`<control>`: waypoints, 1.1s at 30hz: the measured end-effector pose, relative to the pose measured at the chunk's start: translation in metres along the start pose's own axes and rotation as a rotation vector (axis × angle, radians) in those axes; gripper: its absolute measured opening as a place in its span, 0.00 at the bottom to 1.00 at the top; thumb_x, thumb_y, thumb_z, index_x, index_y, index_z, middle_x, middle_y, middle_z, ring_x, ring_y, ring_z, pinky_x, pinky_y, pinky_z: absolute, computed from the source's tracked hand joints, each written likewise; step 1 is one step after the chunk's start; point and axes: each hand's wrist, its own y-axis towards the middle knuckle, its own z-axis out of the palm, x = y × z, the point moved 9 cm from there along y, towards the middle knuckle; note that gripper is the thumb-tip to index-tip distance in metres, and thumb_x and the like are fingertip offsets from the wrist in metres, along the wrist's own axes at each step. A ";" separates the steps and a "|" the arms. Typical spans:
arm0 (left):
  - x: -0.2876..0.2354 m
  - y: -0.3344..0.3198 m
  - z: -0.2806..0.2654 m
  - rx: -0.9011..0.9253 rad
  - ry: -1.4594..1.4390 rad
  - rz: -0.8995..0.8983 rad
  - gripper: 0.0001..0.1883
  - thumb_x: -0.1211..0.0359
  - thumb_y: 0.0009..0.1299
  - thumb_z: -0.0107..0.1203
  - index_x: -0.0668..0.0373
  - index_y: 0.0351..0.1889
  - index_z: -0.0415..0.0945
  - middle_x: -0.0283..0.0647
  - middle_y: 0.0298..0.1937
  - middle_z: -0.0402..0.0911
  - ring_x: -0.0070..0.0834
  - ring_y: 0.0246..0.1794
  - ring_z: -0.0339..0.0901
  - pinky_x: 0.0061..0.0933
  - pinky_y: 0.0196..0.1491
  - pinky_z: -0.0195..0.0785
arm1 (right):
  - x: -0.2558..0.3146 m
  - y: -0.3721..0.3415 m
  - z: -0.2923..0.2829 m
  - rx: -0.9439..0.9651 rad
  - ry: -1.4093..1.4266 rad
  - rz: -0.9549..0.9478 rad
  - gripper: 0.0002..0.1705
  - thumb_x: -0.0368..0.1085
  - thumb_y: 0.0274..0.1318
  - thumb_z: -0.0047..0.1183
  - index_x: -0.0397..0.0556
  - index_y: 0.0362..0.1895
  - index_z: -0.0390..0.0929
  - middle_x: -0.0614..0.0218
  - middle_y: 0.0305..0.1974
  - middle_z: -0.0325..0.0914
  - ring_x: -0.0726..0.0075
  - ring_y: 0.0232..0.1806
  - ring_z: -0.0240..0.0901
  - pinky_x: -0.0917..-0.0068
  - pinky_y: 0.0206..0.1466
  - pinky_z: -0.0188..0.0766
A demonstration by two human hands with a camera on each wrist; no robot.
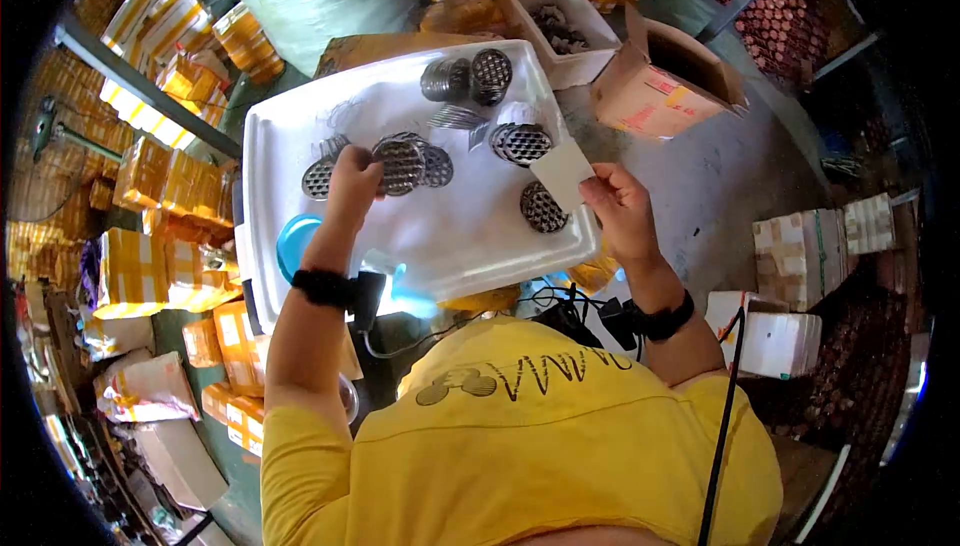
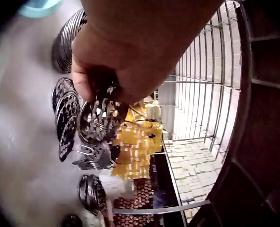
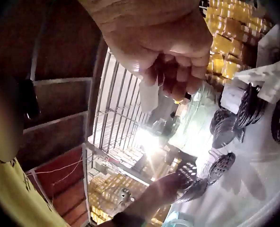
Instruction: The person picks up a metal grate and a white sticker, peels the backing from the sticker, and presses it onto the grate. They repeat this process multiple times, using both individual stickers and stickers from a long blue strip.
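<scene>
My left hand (image 1: 354, 184) is over the left part of the white tabletop (image 1: 480, 231), its fingers curled at the edge of dark perforated metal discs (image 1: 399, 164). In the left wrist view the left hand (image 2: 126, 56) grips discs (image 2: 101, 120) that hang below its fingers. Pinched between the thumb and fingers of my right hand (image 1: 625, 214) is a pale flat card (image 1: 563, 174), seen nearly edge-on as a white piece (image 3: 148, 97) in the right wrist view. Beyond the card stands a stack of discs (image 1: 520, 144), with another disc group (image 1: 543, 208) nearer the table's edge.
More discs (image 1: 445, 79) lie at the table's far side. A blue round container (image 1: 298, 244) is near the left edge. Past the far right corner are a white box (image 1: 590, 64) with dark pieces and an open carton (image 1: 660, 96). Yellow-taped boxes (image 1: 160, 181) are stacked at left.
</scene>
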 end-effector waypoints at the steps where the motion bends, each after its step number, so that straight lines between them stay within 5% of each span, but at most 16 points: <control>1: -0.008 -0.017 0.002 0.048 -0.181 -0.070 0.10 0.72 0.59 0.45 0.65 0.38 0.67 0.40 0.26 0.72 0.27 0.22 0.71 0.27 0.23 0.67 | 0.001 0.002 0.010 0.044 0.030 0.010 0.09 0.31 0.54 0.49 0.40 0.39 0.71 0.71 0.33 0.73 0.81 0.34 0.68 0.82 0.39 0.66; 3: -0.020 -0.052 0.011 0.144 -0.551 -0.196 0.10 0.71 0.59 0.45 0.64 0.38 0.66 0.40 0.28 0.72 0.29 0.22 0.71 0.29 0.23 0.67 | 0.009 0.007 0.037 0.135 0.084 0.025 0.08 0.30 0.54 0.49 0.40 0.38 0.72 0.71 0.31 0.74 0.81 0.34 0.68 0.82 0.38 0.67; 5: -0.009 -0.075 0.030 0.505 -0.817 -0.243 0.09 0.71 0.60 0.45 0.63 0.38 0.66 0.40 0.30 0.73 0.30 0.30 0.73 0.27 0.32 0.69 | 0.006 0.014 0.061 0.211 0.009 -0.009 0.10 0.31 0.53 0.51 0.41 0.39 0.73 0.69 0.32 0.76 0.80 0.33 0.70 0.81 0.36 0.68; 8: -0.020 -0.116 0.044 0.315 -0.985 -0.363 0.14 0.76 0.61 0.41 0.67 0.46 0.62 0.45 0.40 0.71 0.32 0.37 0.74 0.31 0.34 0.74 | 0.021 0.021 0.097 0.274 -0.193 -0.132 0.10 0.31 0.51 0.52 0.41 0.39 0.73 0.65 0.30 0.77 0.76 0.30 0.72 0.79 0.34 0.69; 16: -0.031 -0.151 0.047 0.376 -0.926 -0.318 0.17 0.73 0.65 0.42 0.67 0.52 0.61 0.43 0.41 0.73 0.29 0.38 0.75 0.29 0.39 0.74 | 0.026 0.014 0.156 0.498 -0.292 -0.170 0.11 0.33 0.49 0.52 0.41 0.38 0.74 0.60 0.27 0.78 0.74 0.28 0.74 0.76 0.32 0.69; 21: -0.015 -0.152 0.044 0.328 -0.926 -0.324 0.14 0.72 0.67 0.45 0.68 0.48 0.67 0.42 0.38 0.76 0.26 0.35 0.77 0.26 0.39 0.73 | 0.026 0.026 0.144 0.424 -0.253 -0.093 0.13 0.30 0.49 0.50 0.41 0.42 0.72 0.61 0.33 0.76 0.74 0.33 0.73 0.76 0.37 0.70; 25: -0.008 -0.154 0.042 0.314 -0.776 -0.340 0.13 0.73 0.65 0.45 0.70 0.46 0.68 0.44 0.37 0.77 0.28 0.32 0.77 0.27 0.37 0.74 | 0.019 0.027 0.145 0.580 -0.231 -0.007 0.16 0.26 0.53 0.46 0.40 0.48 0.66 0.66 0.42 0.71 0.80 0.40 0.68 0.83 0.42 0.67; 28: -0.008 -0.159 0.051 0.398 -0.833 -0.370 0.15 0.76 0.63 0.45 0.69 0.48 0.67 0.42 0.38 0.76 0.25 0.33 0.76 0.24 0.38 0.72 | 0.005 0.009 0.159 0.732 -0.102 0.177 0.17 0.26 0.54 0.45 0.40 0.49 0.65 0.65 0.42 0.72 0.78 0.41 0.69 0.82 0.44 0.68; 33: -0.015 -0.164 0.056 0.403 -0.849 -0.355 0.17 0.78 0.61 0.45 0.69 0.49 0.66 0.42 0.39 0.76 0.24 0.34 0.76 0.23 0.40 0.71 | 0.017 -0.005 0.168 0.787 -0.096 0.150 0.18 0.24 0.52 0.46 0.39 0.50 0.65 0.64 0.41 0.73 0.78 0.42 0.69 0.82 0.45 0.67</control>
